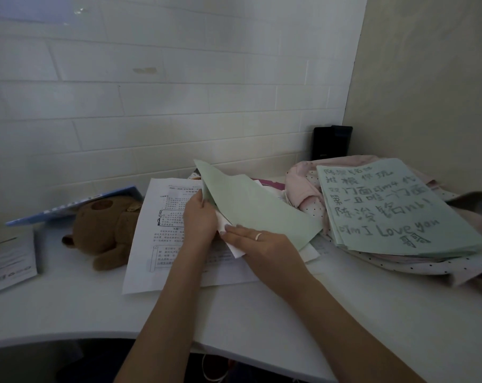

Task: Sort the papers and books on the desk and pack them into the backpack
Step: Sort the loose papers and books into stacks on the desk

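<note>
Head view: the green sheet (250, 205) is raised off the printed papers (162, 239) at mid-desk, its long axis running from the far-left corner down toward the near right. The left hand (199, 217) pinches the sheet's left edge, fingers curled round it. The right hand (257, 240) lies just beside it, straight fingers pressed flat on a white slip (234, 248) at the sheet's near edge; whether the thumb hooks under anything cannot be told. The green stack (394, 205) with handwriting rests to the right, on the pink dotted backpack (306, 194), near the right hand and well apart from the left. Judgement: the sheet belongs rightward on that stack, so the right hand is better placed to receive it.
</note>
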A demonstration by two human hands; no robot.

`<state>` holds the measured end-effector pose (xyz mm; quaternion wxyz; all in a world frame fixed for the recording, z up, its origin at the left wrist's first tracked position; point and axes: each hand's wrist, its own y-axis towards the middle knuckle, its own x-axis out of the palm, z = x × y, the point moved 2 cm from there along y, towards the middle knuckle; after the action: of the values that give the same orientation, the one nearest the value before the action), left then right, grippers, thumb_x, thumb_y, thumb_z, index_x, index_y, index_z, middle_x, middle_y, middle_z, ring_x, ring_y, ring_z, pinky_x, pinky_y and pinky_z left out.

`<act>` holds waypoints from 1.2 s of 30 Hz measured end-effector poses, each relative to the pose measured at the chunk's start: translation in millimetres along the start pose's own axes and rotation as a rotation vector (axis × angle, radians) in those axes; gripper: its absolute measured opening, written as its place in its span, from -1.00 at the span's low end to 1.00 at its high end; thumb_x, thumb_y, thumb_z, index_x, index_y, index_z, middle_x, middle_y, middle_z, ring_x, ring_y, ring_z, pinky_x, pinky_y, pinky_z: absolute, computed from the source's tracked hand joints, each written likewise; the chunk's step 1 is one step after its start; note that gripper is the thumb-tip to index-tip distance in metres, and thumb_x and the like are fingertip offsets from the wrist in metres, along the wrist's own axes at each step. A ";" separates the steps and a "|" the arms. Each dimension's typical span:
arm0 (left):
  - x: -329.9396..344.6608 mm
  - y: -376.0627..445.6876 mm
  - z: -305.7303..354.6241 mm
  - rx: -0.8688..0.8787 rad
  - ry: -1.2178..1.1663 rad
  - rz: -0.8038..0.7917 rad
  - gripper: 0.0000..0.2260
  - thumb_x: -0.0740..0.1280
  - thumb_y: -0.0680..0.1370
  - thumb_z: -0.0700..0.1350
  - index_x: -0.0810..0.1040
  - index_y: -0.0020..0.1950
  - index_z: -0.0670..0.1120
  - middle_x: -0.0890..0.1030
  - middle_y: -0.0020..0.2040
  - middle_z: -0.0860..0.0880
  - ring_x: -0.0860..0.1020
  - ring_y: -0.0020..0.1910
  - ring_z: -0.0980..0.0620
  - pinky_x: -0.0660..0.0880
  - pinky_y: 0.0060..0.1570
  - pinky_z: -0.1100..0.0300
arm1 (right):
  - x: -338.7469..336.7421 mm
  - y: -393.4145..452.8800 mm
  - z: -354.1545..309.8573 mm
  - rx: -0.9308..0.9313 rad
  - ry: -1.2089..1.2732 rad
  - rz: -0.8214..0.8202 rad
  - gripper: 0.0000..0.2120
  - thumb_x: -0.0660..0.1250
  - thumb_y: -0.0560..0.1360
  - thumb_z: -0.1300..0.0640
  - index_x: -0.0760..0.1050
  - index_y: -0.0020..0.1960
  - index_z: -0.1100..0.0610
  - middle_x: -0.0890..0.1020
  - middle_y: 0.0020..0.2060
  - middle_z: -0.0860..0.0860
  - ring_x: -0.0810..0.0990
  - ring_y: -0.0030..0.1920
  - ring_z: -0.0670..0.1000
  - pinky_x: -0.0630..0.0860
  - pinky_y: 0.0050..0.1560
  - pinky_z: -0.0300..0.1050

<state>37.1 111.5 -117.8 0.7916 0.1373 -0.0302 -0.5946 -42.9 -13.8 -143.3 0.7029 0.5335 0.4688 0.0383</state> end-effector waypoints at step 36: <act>-6.6 -9.9 -2.0 -0.044 -0.151 0.018 -0.90 0.25 0.56 -0.20 0.56 -0.02 -0.13 0.62 -0.08 -0.12 0.60 -0.01 -0.17 0.53 -0.02 -0.02 | 6.0 0.8 -6.3 0.324 0.092 -0.219 -0.28 0.28 0.39 0.19 0.15 0.52 0.01 0.45 0.37 0.04 0.30 0.44 -0.01 0.20 0.43 -0.05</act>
<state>26.4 115.6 -121.5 0.7954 0.0745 -0.0780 -0.5965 -43.6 -5.7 -146.3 0.5857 0.5832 0.5557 -0.0899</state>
